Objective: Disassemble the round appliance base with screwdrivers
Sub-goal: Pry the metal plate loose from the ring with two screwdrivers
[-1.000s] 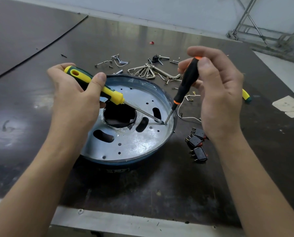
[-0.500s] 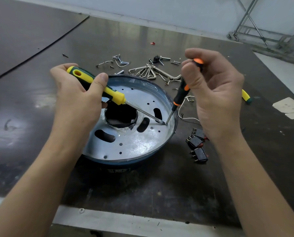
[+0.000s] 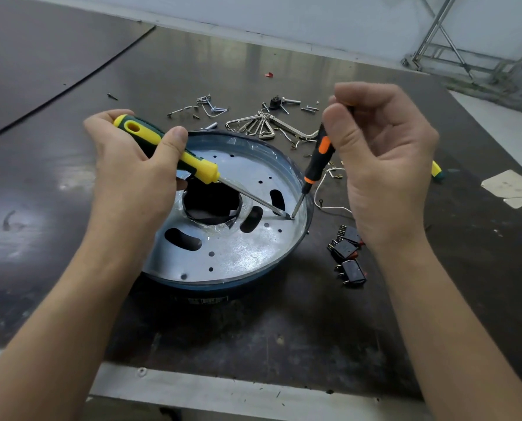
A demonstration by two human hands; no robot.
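1. Round appliance base, blue rim w/ silver perforated metal plate (image 3: 241, 253), sits mid dark tabletop (image 3: 71, 71), hollow side up.
2. Step, as I judge: working a fastener nr plate's right edge. Both driver tips meet there.
3. Left hand (image 3: 132, 177) wraps fingers round yellow-green-handled screwdriver (image 3: 174, 150), shaft slanted low. Right hand (image 3: 384, 165) pinches slim black-orange screwdriver (image 3: 317, 159), near upright.
4. Next prob. needs one tip steadying, the other twisting.
5. Base dish: no loose parts seen inside, just central dark hole. Black switches (image 3: 346, 253), metal clips & screws (image 3: 262, 126) lie outside on the table.
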